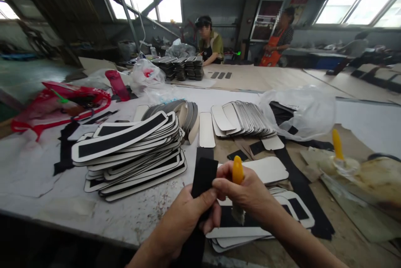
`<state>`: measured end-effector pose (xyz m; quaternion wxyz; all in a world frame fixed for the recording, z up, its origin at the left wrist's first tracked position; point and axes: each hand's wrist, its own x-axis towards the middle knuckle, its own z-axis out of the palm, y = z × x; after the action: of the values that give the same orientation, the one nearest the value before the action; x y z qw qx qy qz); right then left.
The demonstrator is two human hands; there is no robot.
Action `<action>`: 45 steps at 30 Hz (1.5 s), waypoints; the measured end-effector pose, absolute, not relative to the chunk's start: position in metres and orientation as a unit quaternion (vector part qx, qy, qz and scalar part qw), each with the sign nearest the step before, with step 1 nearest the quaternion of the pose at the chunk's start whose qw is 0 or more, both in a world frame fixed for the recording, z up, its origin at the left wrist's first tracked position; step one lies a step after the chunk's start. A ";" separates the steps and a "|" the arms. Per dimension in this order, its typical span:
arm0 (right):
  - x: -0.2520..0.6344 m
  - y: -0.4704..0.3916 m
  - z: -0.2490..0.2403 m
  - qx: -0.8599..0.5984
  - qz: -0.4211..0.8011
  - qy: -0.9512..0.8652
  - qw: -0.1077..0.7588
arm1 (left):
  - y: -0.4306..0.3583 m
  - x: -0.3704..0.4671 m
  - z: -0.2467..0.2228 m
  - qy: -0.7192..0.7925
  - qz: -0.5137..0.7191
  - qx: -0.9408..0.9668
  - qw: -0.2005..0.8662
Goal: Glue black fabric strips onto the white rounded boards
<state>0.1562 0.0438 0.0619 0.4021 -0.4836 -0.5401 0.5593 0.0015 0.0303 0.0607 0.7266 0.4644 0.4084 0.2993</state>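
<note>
My left hand (194,211) is closed round a black strip (205,174), its thumb pressed on the face. The strip stands up from the hand, and its lower part hangs below. In my right hand (247,188) is a yellow-handled brush (238,171), handle up and pale bristle end down. Its thumb and fingertips also touch the strip's right edge. Beneath the right hand lies a stack of white-edged panels (238,232) with black middles. Left of my hands rises a taller pile of similar long panels (125,140).
White panels (247,117) lie fanned behind my hands, beside a clear plastic bag (303,113). At right, another yellow handle (337,144) sticks up from a stained container (347,167). A red bag (37,111) lies left. Two people are across the tables.
</note>
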 end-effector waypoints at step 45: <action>0.204 0.036 0.074 -0.549 0.462 -0.377 0.585 | -0.004 0.030 0.013 0.394 0.261 0.388 0.791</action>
<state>0.2038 0.0361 0.0742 0.5854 -0.5492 -0.3775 0.4618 0.0303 -0.0040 0.0127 0.7915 0.3877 0.3941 0.2607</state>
